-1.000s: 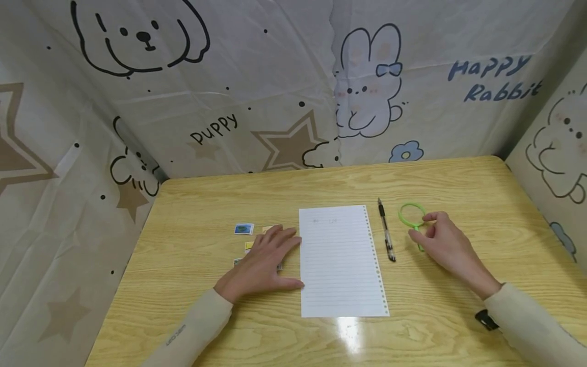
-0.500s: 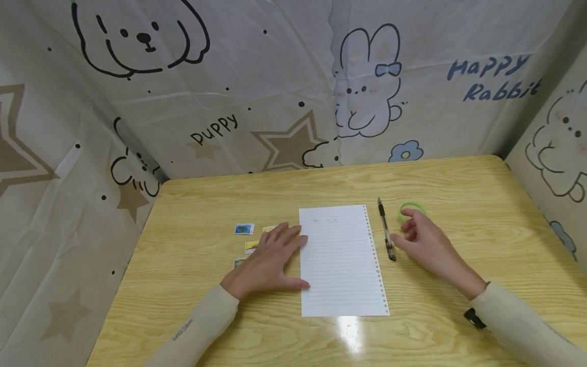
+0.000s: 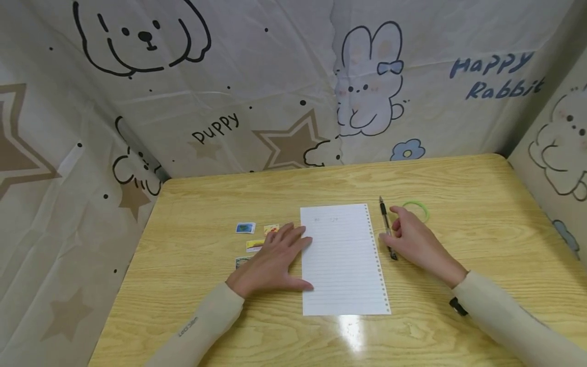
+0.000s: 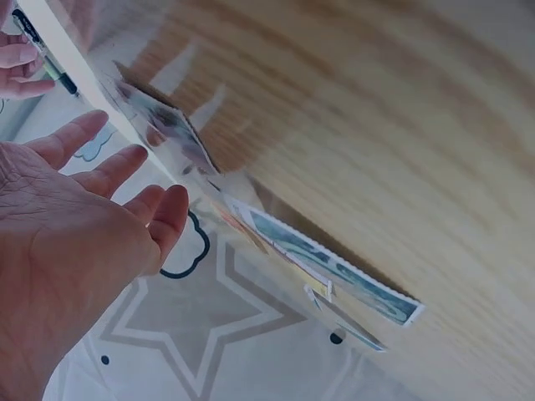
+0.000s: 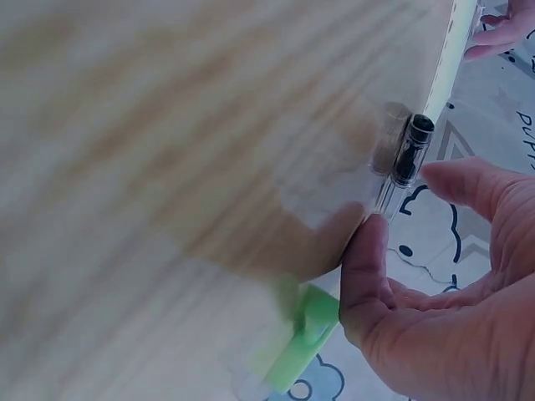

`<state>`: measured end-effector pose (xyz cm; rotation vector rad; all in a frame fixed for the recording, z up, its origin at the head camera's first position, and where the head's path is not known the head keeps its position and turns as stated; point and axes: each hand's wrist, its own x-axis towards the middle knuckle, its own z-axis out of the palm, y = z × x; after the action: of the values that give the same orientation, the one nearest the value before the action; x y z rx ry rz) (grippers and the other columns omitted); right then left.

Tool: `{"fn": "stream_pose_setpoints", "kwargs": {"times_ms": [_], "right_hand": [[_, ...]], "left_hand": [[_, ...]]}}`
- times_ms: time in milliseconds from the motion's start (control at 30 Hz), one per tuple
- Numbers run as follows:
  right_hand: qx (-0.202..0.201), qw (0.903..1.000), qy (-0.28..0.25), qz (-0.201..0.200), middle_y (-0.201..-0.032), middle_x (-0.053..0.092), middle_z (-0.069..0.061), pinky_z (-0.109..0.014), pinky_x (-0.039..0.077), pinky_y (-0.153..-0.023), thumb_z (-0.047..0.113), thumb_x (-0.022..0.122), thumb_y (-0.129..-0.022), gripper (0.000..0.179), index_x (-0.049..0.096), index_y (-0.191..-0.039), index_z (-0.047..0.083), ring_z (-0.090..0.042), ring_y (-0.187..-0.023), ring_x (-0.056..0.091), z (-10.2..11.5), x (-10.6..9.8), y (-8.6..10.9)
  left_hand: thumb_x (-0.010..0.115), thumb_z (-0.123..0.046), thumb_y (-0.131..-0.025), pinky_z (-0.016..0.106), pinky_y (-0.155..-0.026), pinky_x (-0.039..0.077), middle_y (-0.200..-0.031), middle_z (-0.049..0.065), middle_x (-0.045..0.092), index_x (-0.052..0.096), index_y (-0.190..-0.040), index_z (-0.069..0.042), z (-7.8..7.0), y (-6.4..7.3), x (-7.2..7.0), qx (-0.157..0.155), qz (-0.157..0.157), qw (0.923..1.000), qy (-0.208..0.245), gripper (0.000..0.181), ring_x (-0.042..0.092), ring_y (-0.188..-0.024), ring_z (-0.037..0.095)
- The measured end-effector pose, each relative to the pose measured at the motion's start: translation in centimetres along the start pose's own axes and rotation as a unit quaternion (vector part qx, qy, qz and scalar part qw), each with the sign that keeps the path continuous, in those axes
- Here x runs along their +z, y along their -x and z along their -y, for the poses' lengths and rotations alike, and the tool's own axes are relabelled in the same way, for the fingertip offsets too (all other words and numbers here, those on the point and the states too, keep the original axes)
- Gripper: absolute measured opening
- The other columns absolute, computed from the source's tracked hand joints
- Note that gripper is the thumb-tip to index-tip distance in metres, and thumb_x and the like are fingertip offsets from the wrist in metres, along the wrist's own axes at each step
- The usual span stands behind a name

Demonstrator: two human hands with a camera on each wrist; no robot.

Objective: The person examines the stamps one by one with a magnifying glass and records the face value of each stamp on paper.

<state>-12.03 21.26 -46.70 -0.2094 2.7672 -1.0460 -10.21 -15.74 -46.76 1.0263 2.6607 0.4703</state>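
Note:
My left hand (image 3: 275, 265) lies with fingers spread over the left edge of a lined paper sheet (image 3: 344, 265), fingertips and thumb on its margin. Several small postage stamps (image 3: 245, 228) lie left of and partly under that hand; in the left wrist view one stamp (image 4: 334, 267) shows its serrated edge. At the sheet's right side is a clear pen with black ends (image 3: 383, 209). My right hand (image 3: 417, 244) is at the pen (image 5: 414, 150), thumb and index finger on either side with a gap between them. Beyond it is a green-rimmed magnifying glass (image 3: 428, 211), its handle (image 5: 305, 338) hidden in the head view.
All of this lies on a wood-grain table (image 3: 206, 316). A printed cloth (image 3: 284, 61) with cartoon animals and stars hangs behind and at both sides. Faint writing (image 3: 325, 219) marks the top of the sheet.
My right hand has left the magnifying glass and moved left to the pen. My left hand has shifted slightly right, farther onto the sheet, uncovering more of the stamps.

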Motion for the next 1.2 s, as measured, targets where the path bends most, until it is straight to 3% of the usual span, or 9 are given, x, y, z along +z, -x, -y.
{"fn": "stream_pose_setpoints", "kwargs": {"times_ms": [467,633,767,933,1000,1100,1200], "right_hand": [[0.019,0.9991,0.037,-0.002,-0.08,0.063,-0.007,-0.034,0.041,-0.055,0.008,0.061,-0.099,0.065,0.039,-0.153,-0.02,-0.018,-0.06,0.052,0.7,0.6,-0.7],[0.012,0.9996,0.024,0.004,-0.074,0.06,-0.005,-0.032,0.036,-0.052,0.006,0.06,-0.097,0.066,0.038,-0.154,-0.02,-0.016,-0.055,0.046,0.8,0.6,-0.8],[-0.008,0.9998,-0.013,-0.01,-0.084,0.062,-0.006,-0.033,0.04,-0.056,0.006,0.063,-0.097,0.073,0.033,-0.159,-0.016,-0.018,-0.063,0.05,0.9,0.5,-0.7],[-0.043,0.9954,-0.074,-0.042,-0.092,0.06,-0.009,-0.032,0.041,-0.056,0.003,0.064,-0.097,0.083,0.025,-0.17,0.004,-0.016,-0.062,0.047,1.3,0.3,-0.3],[-0.049,0.9923,-0.103,-0.048,-0.094,0.058,-0.01,-0.031,0.04,-0.052,0.003,0.062,-0.099,0.078,0.032,-0.17,0.011,-0.015,-0.057,0.048,1.5,0.3,-0.2],[-0.047,0.9852,-0.155,-0.055,-0.098,0.059,-0.013,-0.029,0.041,-0.049,0.004,0.059,-0.102,0.062,0.049,-0.163,0.015,-0.021,-0.058,0.061,1.8,0.2,0.0],[-0.053,0.9718,-0.222,-0.06,-0.112,0.069,-0.015,-0.031,0.052,-0.054,0.004,0.057,-0.106,0.049,0.057,-0.155,0.009,-0.029,-0.079,0.076,2.1,0.0,0.2]], "left_hand": [[0.081,-0.069,-0.088,0.074,-0.122,0.019,-0.177,0.014,0.026,0.043,-0.167,-0.012,0.1,-0.4,0.5,-0.007,0.013,0.9999,-0.004,0.105,0.015,-0.163,0.042],[0.081,-0.069,-0.089,0.075,-0.122,0.018,-0.177,0.014,0.025,0.042,-0.167,-0.013,0.1,-0.4,0.5,-0.007,0.014,0.9999,-0.001,0.105,0.015,-0.163,0.042],[0.081,-0.069,-0.089,0.075,-0.122,0.018,-0.178,0.013,0.025,0.041,-0.168,-0.013,0.2,-0.4,0.5,-0.01,0.016,0.9998,0.001,0.105,0.015,-0.163,0.043],[0.08,-0.07,-0.089,0.075,-0.121,0.018,-0.178,0.013,0.024,0.04,-0.169,-0.013,0.1,-0.4,0.5,-0.013,0.018,0.9997,0.002,0.106,0.014,-0.164,0.043],[0.08,-0.07,-0.089,0.075,-0.121,0.018,-0.178,0.013,0.024,0.04,-0.169,-0.013,0.0,-0.4,0.5,-0.014,0.019,0.9997,0.001,0.106,0.015,-0.163,0.043],[0.08,-0.07,-0.089,0.075,-0.121,0.017,-0.178,0.013,0.023,0.04,-0.169,-0.013,-0.1,-0.4,0.4,-0.016,0.021,0.9996,0.001,0.106,0.014,-0.163,0.043],[0.08,-0.069,-0.089,0.076,-0.121,0.017,-0.179,0.013,0.022,0.039,-0.169,-0.013,-0.1,-0.4,0.4,-0.019,0.024,0.9995,0.003,0.106,0.014,-0.164,0.042]]}}
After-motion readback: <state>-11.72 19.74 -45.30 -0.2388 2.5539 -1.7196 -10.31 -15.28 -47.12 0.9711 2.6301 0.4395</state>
